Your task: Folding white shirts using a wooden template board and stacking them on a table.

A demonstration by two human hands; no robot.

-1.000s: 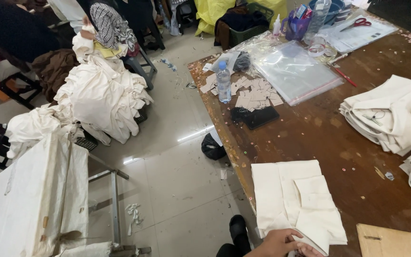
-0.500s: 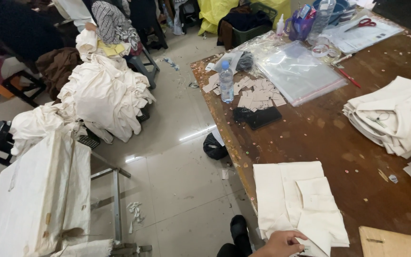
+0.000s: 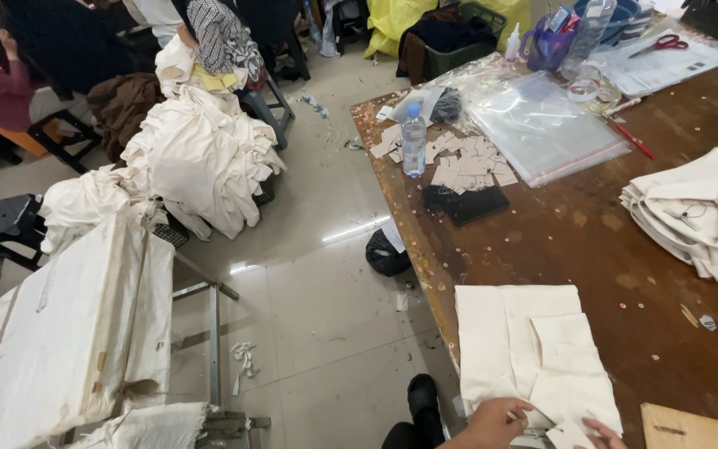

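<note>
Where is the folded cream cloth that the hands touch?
In the head view, the folded cream cloth lies at the near left edge of the brown table, with the left hand on its near end.

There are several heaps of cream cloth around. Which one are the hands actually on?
The flat folded cream piece at the near table edge: the left hand and right hand touch its near end. The stack and floor heap lie untouched.

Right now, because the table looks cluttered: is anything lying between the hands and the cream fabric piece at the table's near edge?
Nothing visible does. The left hand already rests on the folded cream fabric piece, and the right hand touches its lower corner. The water bottle and cardboard pieces sit farther up the wooden table.
</note>
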